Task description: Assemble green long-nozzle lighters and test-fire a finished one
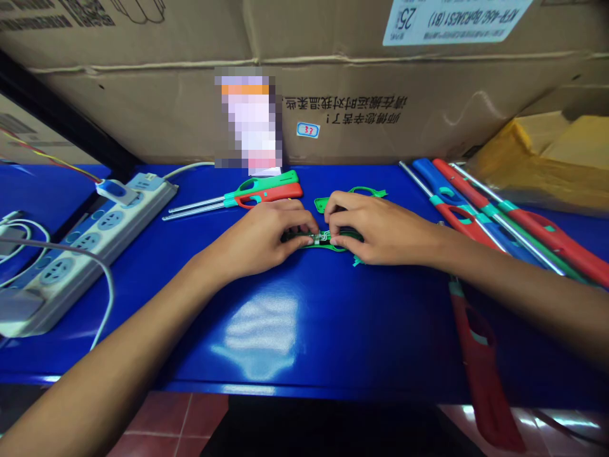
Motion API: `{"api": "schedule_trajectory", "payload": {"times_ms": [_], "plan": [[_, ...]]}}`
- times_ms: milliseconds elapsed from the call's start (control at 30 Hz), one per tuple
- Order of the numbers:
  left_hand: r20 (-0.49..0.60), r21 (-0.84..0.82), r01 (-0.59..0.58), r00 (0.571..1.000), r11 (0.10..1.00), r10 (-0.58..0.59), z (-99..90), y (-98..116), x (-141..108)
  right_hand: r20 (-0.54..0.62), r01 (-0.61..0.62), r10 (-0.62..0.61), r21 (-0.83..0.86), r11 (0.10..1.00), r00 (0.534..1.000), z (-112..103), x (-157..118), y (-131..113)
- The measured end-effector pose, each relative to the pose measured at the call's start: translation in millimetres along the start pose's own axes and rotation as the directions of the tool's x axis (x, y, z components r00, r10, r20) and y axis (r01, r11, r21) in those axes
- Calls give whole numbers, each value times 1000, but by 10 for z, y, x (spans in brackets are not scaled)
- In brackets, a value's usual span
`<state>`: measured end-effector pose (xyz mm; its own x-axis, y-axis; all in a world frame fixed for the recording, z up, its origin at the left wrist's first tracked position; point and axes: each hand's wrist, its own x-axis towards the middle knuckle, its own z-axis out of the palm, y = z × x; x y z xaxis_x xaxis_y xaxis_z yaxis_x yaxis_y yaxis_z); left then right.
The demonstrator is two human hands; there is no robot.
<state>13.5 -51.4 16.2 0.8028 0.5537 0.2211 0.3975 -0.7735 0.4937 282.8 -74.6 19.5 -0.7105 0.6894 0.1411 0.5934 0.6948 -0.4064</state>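
Note:
An opened green gas lighter (pixel 337 248) lies low over the blue table, its casing apart so that small metal and white inner parts show. My left hand (pixel 278 231) pinches its left end, thumb and forefinger pressed on a small silvery piece. On the other side, my right hand (pixel 375 228) has curled fingers closed on the casing near a white wire-like part. My fingers hide much of the lighter. Just behind them rests a loose green casing piece (pixel 321 204), partly covered by my right hand.
A green lighter (pixel 278 183) and a red lighter (pixel 280 193) lie behind my left hand. Several lighters, including a blue one (pixel 428 174), lie at the right. Another red lighter (pixel 480 374) overhangs the front edge. A power strip (pixel 85 254), phone (pixel 252 120) and cardboard box (pixel 190 108) surround them.

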Motion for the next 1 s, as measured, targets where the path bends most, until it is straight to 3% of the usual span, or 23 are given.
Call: {"api": "schedule_trajectory", "payload": {"times_ms": [400,1000], "plan": [[-10,26,-8,1000,1000,8,8,10,-4,5,18,-18,-52,998,1000,-40,-8,7],[-31,31,6,999,1000,-5,44,1,3,18,20,-20,9,1000,1000,-53,17,108]]}}
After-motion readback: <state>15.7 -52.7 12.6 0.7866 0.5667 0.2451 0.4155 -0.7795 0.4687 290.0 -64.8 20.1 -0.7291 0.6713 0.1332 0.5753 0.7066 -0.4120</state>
